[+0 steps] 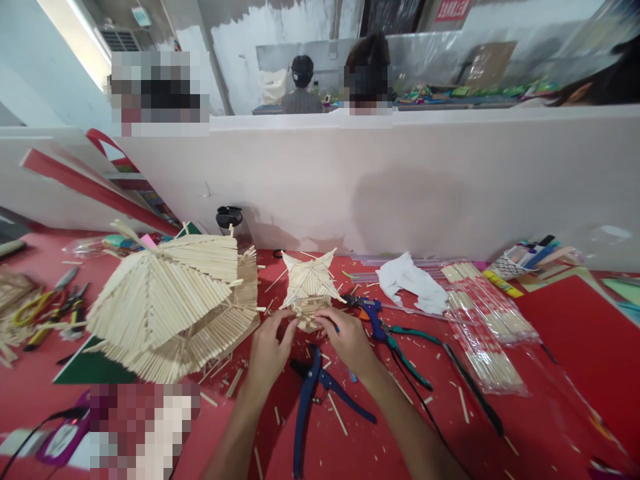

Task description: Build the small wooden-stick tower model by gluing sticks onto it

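Observation:
A small pavilion model [311,279] built of thin wooden sticks, with upturned roof corners, stands on the red table in front of me. My left hand [271,348] is closed at its near left side, thumb and fingertips pinching the lower edge. On the near right side my right hand [346,337] is also closed, its fingertips at the same lower part. A slim blue thing [353,376] shows beneath my right hand, mostly hidden. Exactly what small piece lies between the fingertips is too small to tell. Blue-handled cutters [306,407] lie open just below my hands.
A larger stick-built roof model [165,300] stands left. To the right lie a blue glue gun [371,315], green-handled pliers [410,360], a white cloth [413,283] and bagged sticks [487,333]. A white partition [400,180] closes the back; people sit beyond. Stick scraps litter the table.

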{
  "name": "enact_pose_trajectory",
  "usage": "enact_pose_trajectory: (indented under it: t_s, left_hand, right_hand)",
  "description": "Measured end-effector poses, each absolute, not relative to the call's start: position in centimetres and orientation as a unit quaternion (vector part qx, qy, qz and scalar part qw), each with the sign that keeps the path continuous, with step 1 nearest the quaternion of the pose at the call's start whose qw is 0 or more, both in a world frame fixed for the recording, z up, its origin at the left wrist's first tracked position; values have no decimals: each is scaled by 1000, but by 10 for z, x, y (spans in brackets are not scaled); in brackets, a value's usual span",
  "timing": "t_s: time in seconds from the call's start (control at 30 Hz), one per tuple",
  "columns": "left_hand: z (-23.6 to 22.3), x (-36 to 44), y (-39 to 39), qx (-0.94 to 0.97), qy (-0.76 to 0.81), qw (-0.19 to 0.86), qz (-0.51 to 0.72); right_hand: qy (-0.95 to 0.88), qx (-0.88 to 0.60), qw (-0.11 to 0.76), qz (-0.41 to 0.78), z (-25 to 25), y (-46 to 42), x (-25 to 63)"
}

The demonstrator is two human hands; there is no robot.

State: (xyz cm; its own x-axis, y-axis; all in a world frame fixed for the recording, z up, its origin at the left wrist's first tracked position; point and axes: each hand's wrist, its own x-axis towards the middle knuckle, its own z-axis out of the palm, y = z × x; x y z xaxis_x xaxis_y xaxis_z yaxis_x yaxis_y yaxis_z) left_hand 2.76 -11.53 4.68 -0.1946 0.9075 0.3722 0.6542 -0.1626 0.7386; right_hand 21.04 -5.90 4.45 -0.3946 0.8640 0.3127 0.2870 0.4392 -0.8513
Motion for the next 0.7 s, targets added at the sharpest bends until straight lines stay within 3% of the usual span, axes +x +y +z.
enact_pose_trajectory:
  t_s: [0.17, 0.33, 0.7]
  left_hand:
    - [32, 36, -110, 537, 645, 234, 491]
    - [28, 37, -106, 498, 634, 290, 516]
    - [35, 40, -108, 501, 632, 286, 517]
  right_hand:
    - [-754, -393, 413, 326, 41, -59, 209]
    - [-708, -412, 422, 389, 37, -57, 213]
    - [-683, -421, 416, 428, 38, -56, 214]
